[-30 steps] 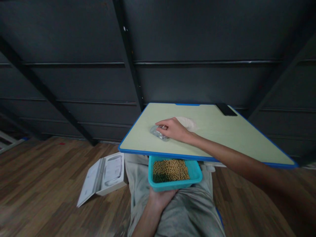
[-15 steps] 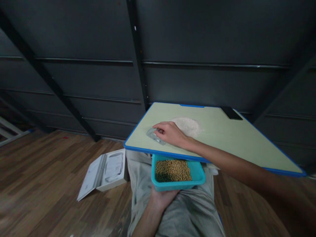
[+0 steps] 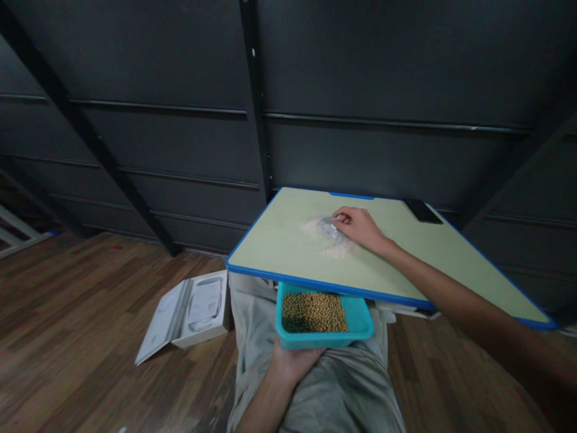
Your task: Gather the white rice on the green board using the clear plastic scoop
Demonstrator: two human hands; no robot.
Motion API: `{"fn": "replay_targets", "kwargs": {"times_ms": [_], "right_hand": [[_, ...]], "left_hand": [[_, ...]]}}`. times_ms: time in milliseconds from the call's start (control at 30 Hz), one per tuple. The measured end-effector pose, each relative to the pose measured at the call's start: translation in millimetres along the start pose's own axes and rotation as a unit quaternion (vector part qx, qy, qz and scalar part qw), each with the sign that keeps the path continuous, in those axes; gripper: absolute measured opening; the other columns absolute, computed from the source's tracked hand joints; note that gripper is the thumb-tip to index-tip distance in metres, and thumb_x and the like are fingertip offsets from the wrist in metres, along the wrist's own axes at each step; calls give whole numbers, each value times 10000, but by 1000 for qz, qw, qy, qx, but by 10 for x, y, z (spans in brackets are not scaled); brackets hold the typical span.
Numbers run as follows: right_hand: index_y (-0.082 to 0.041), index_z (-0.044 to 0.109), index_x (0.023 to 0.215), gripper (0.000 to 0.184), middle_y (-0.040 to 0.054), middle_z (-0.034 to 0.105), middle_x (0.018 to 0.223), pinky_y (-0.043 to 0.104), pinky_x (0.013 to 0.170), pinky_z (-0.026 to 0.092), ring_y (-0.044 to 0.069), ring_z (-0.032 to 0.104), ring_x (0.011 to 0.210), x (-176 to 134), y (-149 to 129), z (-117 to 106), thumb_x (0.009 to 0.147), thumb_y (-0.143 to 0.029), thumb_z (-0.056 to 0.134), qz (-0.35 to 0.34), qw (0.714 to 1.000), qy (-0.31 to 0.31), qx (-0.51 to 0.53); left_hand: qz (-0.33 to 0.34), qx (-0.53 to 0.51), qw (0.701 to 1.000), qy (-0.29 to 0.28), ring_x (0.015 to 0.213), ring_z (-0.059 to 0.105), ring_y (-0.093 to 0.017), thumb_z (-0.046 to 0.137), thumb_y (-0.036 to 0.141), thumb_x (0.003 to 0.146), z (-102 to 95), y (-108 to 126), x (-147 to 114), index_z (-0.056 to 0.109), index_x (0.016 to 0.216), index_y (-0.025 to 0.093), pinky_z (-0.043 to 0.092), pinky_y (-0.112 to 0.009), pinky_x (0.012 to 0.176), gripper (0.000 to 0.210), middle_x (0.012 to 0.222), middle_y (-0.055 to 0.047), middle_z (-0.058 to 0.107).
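My right hand (image 3: 358, 227) is closed, thumb and fingers pinching a clear plastic piece that looks like a protractor (image 3: 332, 230). It lies over a heap of pale, fine grains (image 3: 338, 249) on the small table (image 3: 270, 240), with grains spread on both sides of it. My left hand (image 3: 295, 362) supports a turquoise plastic tub (image 3: 360, 316) from below, over my lap; most of its fingers are hidden beneath it. Inside the tub are many round tan beans (image 3: 324, 313), with small dark green ones (image 3: 295, 323) at the near left corner.
A black phone (image 3: 422, 210) lies at the table's far right edge. On the wooden floor to the left sits an opened white box (image 3: 202, 313) with its lid folded out. A dark panelled wall (image 3: 360, 156) rises behind the table.
My right hand has carried the clear plastic piece from the table's left side rightward onto the grains. The heap is now more spread and disturbed. My left hand and the tub stay nearly still.
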State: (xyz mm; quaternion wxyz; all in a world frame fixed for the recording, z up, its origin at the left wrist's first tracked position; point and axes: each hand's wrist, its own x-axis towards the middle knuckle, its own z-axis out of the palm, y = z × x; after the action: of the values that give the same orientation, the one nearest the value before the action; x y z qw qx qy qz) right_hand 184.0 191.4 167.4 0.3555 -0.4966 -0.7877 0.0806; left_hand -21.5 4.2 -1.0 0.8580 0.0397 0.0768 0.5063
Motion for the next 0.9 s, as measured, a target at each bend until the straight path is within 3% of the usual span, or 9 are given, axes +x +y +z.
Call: {"fn": "replay_targets", "kwargs": {"times_ms": [133,433,633,800,900], "right_hand": [[-177,782,948,163,62,754,798,303,669,485,186,667,717,11,215,-93,823,-267,729,30,999,5,29],[-179,788,917,145,47,763,770,290,667,481,198,687,725,131,540,-260,784,-212,743,112,993,28,-23],[-177,795,922,153,40,762,758,290,691,474,200,692,733,160,780,-336,777,-218,766,142,987,42,-55],[-158,795,1009,227,55,781,814,287,718,499,199,707,767,217,829,-432,796,-211,740,172,981,89,-12],[-175,799,1046,246,68,795,888,308,751,507,212,710,802,194,785,-452,819,-230,721,160,977,126,-67]], "left_hand": [[-1,2,1000,14,1271,647,-270,428,286,1001,0,7,-17,657,1354,323,391,-567,1184,422,1414,-53,691],[-4,-2,1000,21,1308,625,-273,458,300,984,-49,36,-13,637,1375,347,391,-574,1184,433,1382,-46,713],[24,-8,997,76,1292,640,-303,436,272,981,-7,24,-33,650,1356,378,415,-647,1150,445,1383,-49,713],[16,6,997,77,1308,628,-296,428,274,988,27,35,-41,634,1369,407,444,-623,1137,453,1399,-29,703],[18,27,997,75,1320,620,-298,433,280,988,30,36,-36,609,1398,404,456,-620,1128,463,1426,-41,684]]}}
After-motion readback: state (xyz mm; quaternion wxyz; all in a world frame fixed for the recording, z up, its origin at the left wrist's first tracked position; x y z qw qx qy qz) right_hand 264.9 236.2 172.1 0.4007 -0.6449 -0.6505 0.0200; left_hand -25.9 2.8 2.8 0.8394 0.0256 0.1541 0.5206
